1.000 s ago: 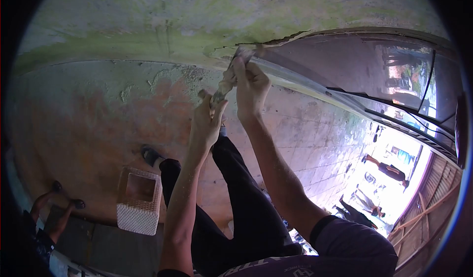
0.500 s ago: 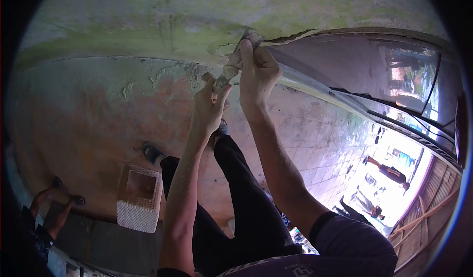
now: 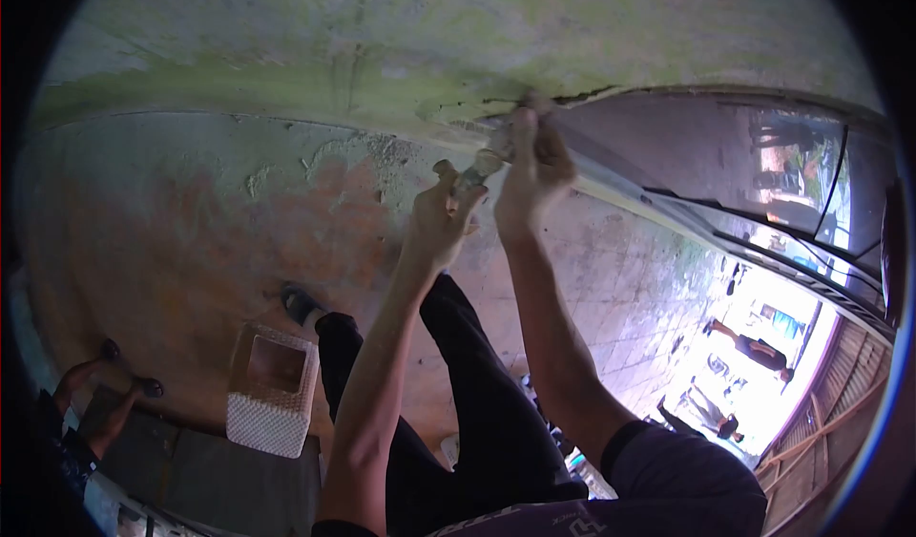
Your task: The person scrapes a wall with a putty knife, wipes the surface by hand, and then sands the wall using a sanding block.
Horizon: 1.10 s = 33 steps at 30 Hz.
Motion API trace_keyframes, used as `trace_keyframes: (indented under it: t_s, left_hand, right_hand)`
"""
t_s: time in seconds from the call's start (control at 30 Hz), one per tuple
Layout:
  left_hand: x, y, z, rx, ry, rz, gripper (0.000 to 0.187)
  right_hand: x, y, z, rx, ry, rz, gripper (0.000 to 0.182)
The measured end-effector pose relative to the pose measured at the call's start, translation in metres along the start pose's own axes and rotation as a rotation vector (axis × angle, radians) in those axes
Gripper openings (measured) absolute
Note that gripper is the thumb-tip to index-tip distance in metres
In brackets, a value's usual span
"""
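Note:
A putty knife point(image 3: 487, 163) with a worn handle slants up toward the cracked edge of a greenish wall point(image 3: 315, 69). Around its handle my left hand point(image 3: 444, 214) is closed, the thumb and fingers gripping it. Just to the right, my right hand point(image 3: 536, 169) is pinched near the blade end, its fingers smeared by motion. The blade lies mostly behind those fingers, close to the dark crack point(image 3: 584, 96) above a window frame. Some rough plaster residue point(image 3: 386, 160) shows on the surface left of my hands.
A white woven box point(image 3: 272, 432) with a square opening stands at the lower left. Beyond it are a person's legs point(image 3: 110, 418). Dark glass panes point(image 3: 687, 146) fill the right side. Two people point(image 3: 759, 351) are in the bright area at the lower right.
Both hands and the putty knife have moved to the right and slightly down in view, along the cracked edge. The grip of my left hand on the handle is unchanged.

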<state>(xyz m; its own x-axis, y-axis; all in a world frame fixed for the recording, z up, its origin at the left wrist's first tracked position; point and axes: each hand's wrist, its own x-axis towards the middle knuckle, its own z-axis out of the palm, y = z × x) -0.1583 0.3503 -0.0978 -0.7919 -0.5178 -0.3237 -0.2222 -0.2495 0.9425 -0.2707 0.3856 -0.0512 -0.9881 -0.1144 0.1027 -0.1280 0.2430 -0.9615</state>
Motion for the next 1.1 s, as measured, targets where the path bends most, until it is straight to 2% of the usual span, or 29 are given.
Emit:
trace_keyframes:
  t_s: [0.1, 0.13, 0.27, 0.37, 0.47, 0.57, 0.6, 0.67, 0.7, 0.8, 0.93, 1.03, 1.1]
  left_hand:
    - [0.009, 0.036, 0.0, 0.111, 0.002, 0.088, 0.043]
    - [0.011, 0.034, 0.001, 0.023, 0.024, 0.156, 0.043]
    - [0.006, 0.013, 0.005, -0.063, 0.027, 0.109, 0.041]
    - [0.003, 0.021, -0.004, -0.05, 0.058, 0.147, 0.043]
    - [0.0, 0.033, -0.014, -0.003, 0.063, 0.128, 0.044]
    - [0.008, -0.003, -0.017, 0.055, 0.055, 0.08, 0.043]
    - [0.009, -0.007, -0.018, 0.086, 0.072, 0.1, 0.043]
    - [0.015, -0.017, -0.02, 0.068, 0.096, 0.143, 0.042]
    - [0.014, 0.006, -0.021, 0.015, 0.098, 0.151, 0.041]
    - [0.006, 0.013, -0.013, -0.059, 0.091, 0.131, 0.041]
    - [0.004, -0.021, -0.008, -0.002, 0.116, 0.101, 0.041]
    - [-0.021, -0.027, -0.018, 0.113, 0.097, -0.074, 0.04]
    - [-0.042, -0.056, -0.027, 0.132, 0.116, -0.035, 0.039]
  right_hand:
    - [0.009, -0.063, 0.004, 0.099, 0.011, -0.045, 0.031]
    - [0.009, -0.06, 0.003, 0.145, -0.001, -0.01, 0.033]
    - [0.008, -0.019, -0.002, -0.074, -0.03, -0.05, 0.04]
    - [0.007, -0.052, 0.01, -0.092, 0.008, -0.103, 0.044]
    - [-0.001, -0.053, 0.02, 0.13, 0.035, 0.047, 0.048]
    - [-0.006, 0.003, 0.028, -0.063, 0.017, -0.058, 0.05]
    - [-0.007, 0.0, 0.03, -0.126, -0.004, -0.032, 0.04]
    - [-0.002, -0.004, 0.032, -0.071, 0.046, -0.096, 0.042]
    - [0.0, -0.015, 0.034, -0.052, 0.068, -0.125, 0.044]
    - [-0.004, -0.044, 0.028, 0.06, 0.013, 0.003, 0.041]
    - [-0.006, 0.009, 0.023, -0.045, -0.021, 0.041, 0.04]
    - [-0.016, 0.026, 0.006, -0.101, -0.103, 0.097, 0.041]
    - [-0.03, 0.032, -0.008, -0.148, -0.096, 0.136, 0.043]
